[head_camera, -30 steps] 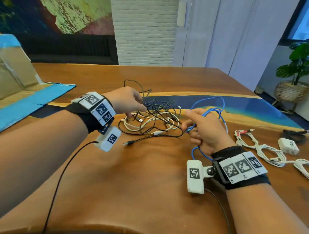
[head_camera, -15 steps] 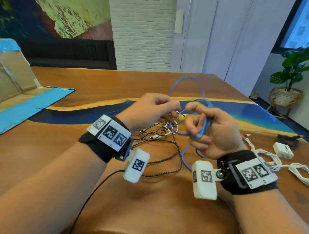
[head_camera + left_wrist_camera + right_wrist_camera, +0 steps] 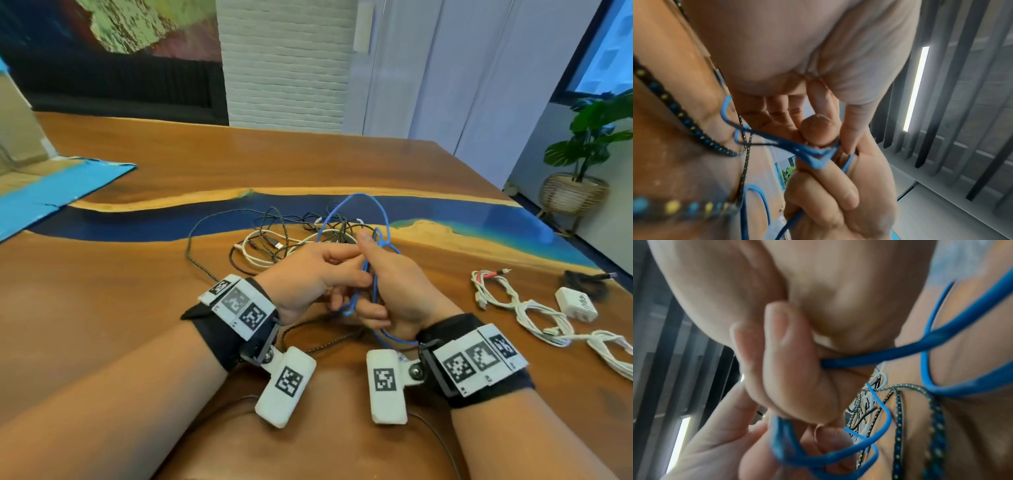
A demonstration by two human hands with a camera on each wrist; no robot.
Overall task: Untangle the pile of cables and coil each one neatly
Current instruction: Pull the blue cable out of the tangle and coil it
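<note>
1. The left hand (image 3: 308, 274) pinches the blue cable (image 3: 364, 274) at the loops, above the wooden table (image 3: 137, 308).
2. The pile of cables (image 3: 274, 236) (braided black and white) lies just beyond the hands.
3. The right hand (image 3: 397, 291) curls around the blue loops.
4. White cables (image 3: 534, 315) lie well apart, far right.

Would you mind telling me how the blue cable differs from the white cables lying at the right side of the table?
The blue cable is lifted, held in both the left hand and the right hand; the white cables lie untouched on the table. The blue cable stands in loose open loops, while the white cables lie gathered in bundles. They differ in colour, blue against white. Both are thin, flexible cords.
</note>
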